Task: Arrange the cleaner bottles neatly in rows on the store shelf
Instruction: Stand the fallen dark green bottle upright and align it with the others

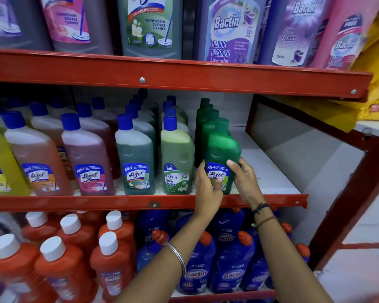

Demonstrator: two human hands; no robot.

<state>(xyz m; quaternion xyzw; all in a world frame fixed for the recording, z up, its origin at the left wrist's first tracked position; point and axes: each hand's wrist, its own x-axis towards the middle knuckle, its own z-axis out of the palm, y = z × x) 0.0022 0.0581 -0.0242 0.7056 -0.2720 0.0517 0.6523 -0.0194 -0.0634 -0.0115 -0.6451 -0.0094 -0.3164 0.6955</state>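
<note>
Nearest to me, at six o'clock, my two bare forearms reach up and forward, the left with a thin silver metal bangle (177,254), the right with dark thread bands (263,212) at the wrist. Under them on the lowest shelf stand orange plastic bottles with white caps (59,265) at seven to eight o'clock and dark blue Bactin bottles with orange nozzle caps (230,263) at six o'clock.

Just past centre, my left hand (207,191) and my right hand (244,178) close around the bright green plastic Lizol bottle with a green cap (222,149). My left fingers curl loosely over its label from the left, thumb up the side; my right fingers wrap its right flank. The bottle stands upright at the front edge of the red metal middle shelf (118,203), heading a row of dark green bottles (206,114) that runs back toward twelve o'clock.

To its left, at nine to ten o'clock, stand a pale green Bactin floor cleaner bottle with a blue cap (176,154), then a grey-green Lizol bottle (135,156), a pink one (88,158), an orange one (37,158) and a yellow one (0,162), each fronting its own row. The white shelf board (269,171) at three o'clock lies bare.

Farthest, at twelve o'clock, big bottles fill the top shelf, among them a lavender Bactin floor cleaner (230,29).
</note>
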